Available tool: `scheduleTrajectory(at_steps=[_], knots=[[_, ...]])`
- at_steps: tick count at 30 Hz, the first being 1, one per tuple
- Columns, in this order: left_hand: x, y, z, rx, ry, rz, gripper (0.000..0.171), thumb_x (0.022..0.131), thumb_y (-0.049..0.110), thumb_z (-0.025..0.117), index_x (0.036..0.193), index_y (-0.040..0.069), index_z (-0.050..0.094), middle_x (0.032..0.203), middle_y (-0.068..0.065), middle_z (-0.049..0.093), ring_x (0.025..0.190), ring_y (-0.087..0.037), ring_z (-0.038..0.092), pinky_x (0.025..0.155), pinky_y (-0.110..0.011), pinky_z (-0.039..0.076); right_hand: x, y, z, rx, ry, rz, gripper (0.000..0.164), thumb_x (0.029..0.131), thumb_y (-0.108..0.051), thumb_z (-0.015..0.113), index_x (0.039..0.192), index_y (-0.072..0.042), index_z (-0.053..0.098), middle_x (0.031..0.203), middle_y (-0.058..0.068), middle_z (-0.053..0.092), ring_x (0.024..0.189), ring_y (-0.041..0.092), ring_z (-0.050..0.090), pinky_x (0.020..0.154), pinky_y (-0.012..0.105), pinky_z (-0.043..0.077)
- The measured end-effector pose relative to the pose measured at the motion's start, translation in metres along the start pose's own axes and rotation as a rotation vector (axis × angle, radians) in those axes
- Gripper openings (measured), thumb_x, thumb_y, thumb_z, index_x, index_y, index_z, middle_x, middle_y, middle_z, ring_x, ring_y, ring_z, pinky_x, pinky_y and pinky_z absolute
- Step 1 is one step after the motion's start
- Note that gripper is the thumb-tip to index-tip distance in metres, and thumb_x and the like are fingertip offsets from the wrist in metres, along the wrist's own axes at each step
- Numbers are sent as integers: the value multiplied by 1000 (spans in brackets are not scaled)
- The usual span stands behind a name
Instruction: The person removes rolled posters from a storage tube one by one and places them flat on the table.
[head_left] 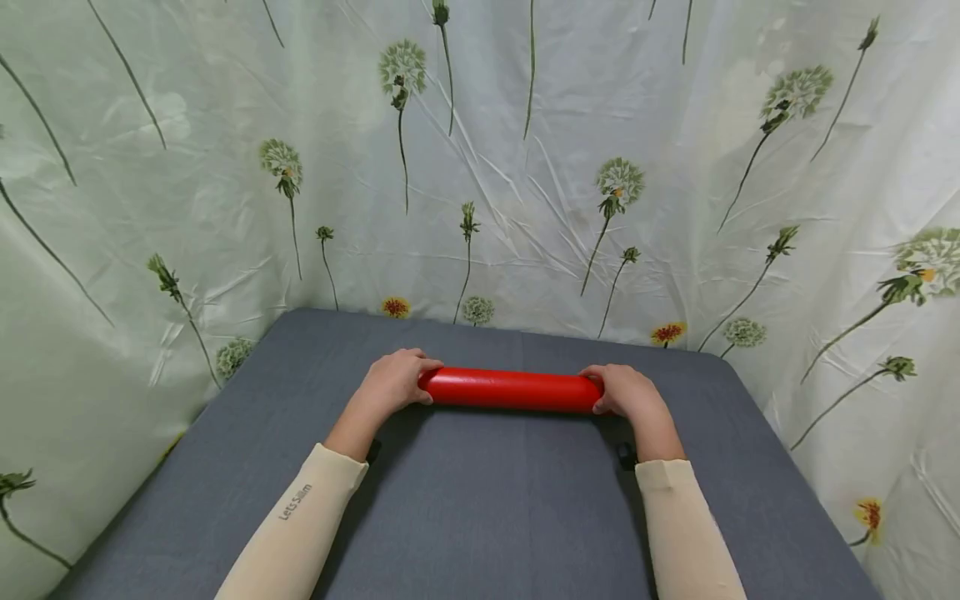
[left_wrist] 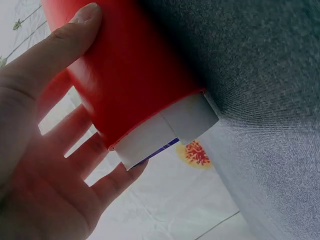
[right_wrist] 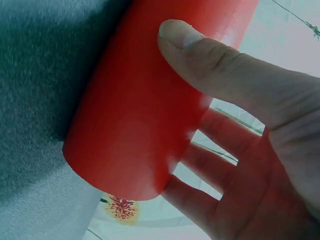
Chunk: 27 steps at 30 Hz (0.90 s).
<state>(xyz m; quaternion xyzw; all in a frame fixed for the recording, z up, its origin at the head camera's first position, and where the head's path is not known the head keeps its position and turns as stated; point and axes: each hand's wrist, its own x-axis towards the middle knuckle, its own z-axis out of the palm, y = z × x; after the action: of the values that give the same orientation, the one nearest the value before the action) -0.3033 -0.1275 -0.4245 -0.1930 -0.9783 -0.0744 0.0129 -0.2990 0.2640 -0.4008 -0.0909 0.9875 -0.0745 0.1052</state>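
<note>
"What is carrying the load here?"
"A broad grey surface [head_left: 480,500]; its cloth-like covering is showing a fine weave, and its far corners are looking rounded."
"Is anything marking it?"
"Yes, a faint line [head_left: 528,467] is running near its middle, away from the far edge."
"And what is lying on it?"
"One red tube [head_left: 510,390] is lying crosswise, nearer to the far edge, and a white piece [left_wrist: 150,137] is sticking out from its left end."

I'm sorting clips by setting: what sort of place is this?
Probably a curtained-off workspace, though the wider room is hidden: dandelion-print fabric hangs behind and beside a grey tabletop, where the left hand and right hand hold a red tube.
</note>
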Motion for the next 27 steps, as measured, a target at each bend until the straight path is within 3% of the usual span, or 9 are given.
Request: scheduleTrajectory(at_steps=[19, 27], knots=[[3, 11, 8, 77, 73, -11, 61, 84, 34, 91, 140, 25, 71, 135, -9, 71, 118, -32, 66, 91, -51, 58, 24, 12, -3, -34, 24, -41, 62, 85, -8, 86, 142, -16, 65, 132, 23, 68, 109, 36, 63, 94, 56, 55], [2, 17, 11, 84, 105, -9, 62, 84, 34, 91, 142, 24, 70, 132, -9, 72, 116, -32, 66, 93, -53, 57, 31, 15, -5, -34, 46, -49, 63, 83, -4, 86, 142, -15, 65, 135, 23, 68, 111, 38, 64, 94, 56, 55]])
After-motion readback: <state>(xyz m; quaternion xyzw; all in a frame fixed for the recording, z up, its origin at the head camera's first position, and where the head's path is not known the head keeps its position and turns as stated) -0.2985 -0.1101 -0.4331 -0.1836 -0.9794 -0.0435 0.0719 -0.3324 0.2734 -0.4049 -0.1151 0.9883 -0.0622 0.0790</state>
